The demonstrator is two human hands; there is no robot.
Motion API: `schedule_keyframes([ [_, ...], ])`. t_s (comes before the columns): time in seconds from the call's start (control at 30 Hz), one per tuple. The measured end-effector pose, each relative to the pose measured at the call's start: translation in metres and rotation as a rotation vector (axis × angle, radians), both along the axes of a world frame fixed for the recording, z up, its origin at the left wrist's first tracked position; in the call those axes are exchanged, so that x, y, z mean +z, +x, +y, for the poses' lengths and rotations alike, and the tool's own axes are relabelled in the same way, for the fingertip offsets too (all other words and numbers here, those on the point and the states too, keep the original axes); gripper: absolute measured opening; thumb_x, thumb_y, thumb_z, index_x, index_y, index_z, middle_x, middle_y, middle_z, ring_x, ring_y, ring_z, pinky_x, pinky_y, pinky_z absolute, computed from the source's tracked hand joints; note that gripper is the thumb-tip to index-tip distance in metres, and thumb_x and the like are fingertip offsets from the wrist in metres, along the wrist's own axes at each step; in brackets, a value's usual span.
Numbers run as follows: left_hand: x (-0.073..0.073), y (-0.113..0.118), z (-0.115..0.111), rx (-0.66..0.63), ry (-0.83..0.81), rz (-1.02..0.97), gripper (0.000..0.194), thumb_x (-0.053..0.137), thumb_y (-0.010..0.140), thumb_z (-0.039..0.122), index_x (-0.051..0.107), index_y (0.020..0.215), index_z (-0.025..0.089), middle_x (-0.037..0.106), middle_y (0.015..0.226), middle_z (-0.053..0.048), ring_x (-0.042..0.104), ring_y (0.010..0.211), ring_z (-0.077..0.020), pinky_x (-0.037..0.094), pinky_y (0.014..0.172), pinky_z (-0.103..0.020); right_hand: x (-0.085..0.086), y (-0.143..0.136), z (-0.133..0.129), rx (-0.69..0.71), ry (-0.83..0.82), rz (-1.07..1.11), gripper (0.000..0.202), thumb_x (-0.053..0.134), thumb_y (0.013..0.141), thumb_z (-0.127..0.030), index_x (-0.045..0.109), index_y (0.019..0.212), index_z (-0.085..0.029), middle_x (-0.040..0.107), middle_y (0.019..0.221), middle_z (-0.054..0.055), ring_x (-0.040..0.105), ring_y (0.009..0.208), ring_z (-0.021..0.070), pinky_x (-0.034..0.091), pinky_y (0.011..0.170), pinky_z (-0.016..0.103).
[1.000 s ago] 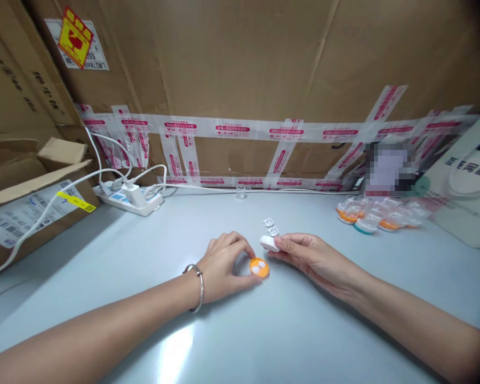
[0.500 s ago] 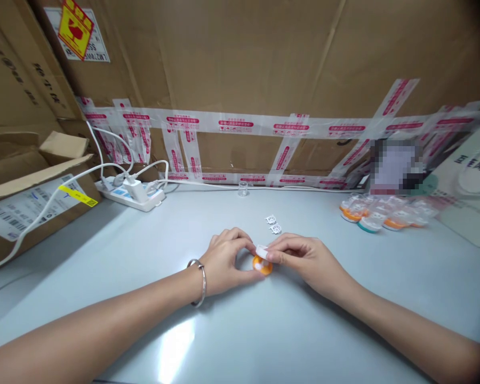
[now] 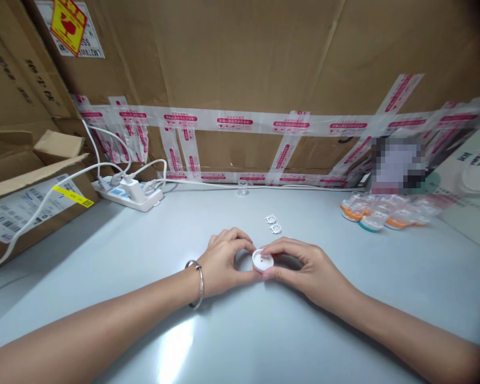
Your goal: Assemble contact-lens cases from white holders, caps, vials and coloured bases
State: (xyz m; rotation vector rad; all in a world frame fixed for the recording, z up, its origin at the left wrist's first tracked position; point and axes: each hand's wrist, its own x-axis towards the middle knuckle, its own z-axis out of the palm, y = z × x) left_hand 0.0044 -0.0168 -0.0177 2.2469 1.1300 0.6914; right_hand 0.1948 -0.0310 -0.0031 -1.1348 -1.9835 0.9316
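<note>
In the head view a round white plastic cap (image 3: 263,261) lies over an orange round base, of which only a sliver shows at the left rim. My left hand (image 3: 228,261), with a silver bracelet on its wrist, pinches the orange base from the left between thumb and fingers. From the right, my right hand (image 3: 300,264) grips the white cap, thumb at the near edge and fingertips on its top. Two small white wheel-shaped plastic pieces (image 3: 275,229) lie flat on the table just beyond my hands.
A small clear cup (image 3: 242,188) stands at the back near a white cable. Several clear-topped pieces with orange and green bases (image 3: 371,221) are grouped at right. A power strip (image 3: 130,194) and an opened cardboard box (image 3: 40,202) are at left; a large carton (image 3: 232,64) walls the back.
My right hand has lowered the white cap from a tilted hold onto the orange base, which it now covers. My left hand stays around the base. The view has shifted slightly.
</note>
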Motion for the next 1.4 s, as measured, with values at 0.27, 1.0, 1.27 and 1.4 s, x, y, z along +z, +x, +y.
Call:
schedule_keyframes([
  [0.27,0.0,0.0,-0.001,0.002,-0.012,-0.004,0.031,0.067,0.067,0.041,0.062,0.092,0.024,0.056,0.1,-0.003,0.049,0.099,-0.0218,0.035,0.089,-0.04,0.0,0.004,0.002,0.082,0.008,-0.112,0.034,0.066,0.071,-0.024,0.064,0.105,-0.029,0.065,0.094,0.001,0.059,0.089,0.0171,0.046,0.081,0.031],
  [1.0,-0.001,-0.002,0.002,-0.024,-0.05,0.024,0.031,0.068,0.066,0.036,0.06,0.093,0.023,0.055,0.106,-0.004,0.048,0.103,-0.023,0.033,0.09,-0.041,-0.003,0.002,0.004,0.1,0.07,-0.25,0.027,0.063,0.074,-0.025,0.062,0.101,-0.023,0.061,0.094,0.002,0.055,0.085,0.0151,0.043,0.077,0.028],
  [1.27,0.003,-0.003,0.0,-0.05,-0.002,-0.118,0.043,0.068,0.067,0.037,0.052,0.104,0.022,0.055,0.107,-0.005,0.051,0.1,-0.0207,0.037,0.086,-0.037,-0.006,0.003,0.0,0.024,-0.004,-0.172,0.027,0.063,0.074,-0.029,0.052,0.098,-0.022,0.061,0.093,0.001,0.057,0.084,0.0135,0.045,0.076,0.027],
  [1.4,0.004,-0.002,0.0,-0.13,-0.011,-0.152,0.024,0.066,0.072,0.032,0.058,0.092,0.021,0.061,0.1,-0.003,0.055,0.094,-0.0176,0.037,0.086,-0.033,-0.009,0.002,0.0,0.002,-0.025,-0.087,0.036,0.064,0.072,-0.028,0.043,0.1,-0.022,0.061,0.093,0.001,0.058,0.084,0.013,0.047,0.076,0.027],
])
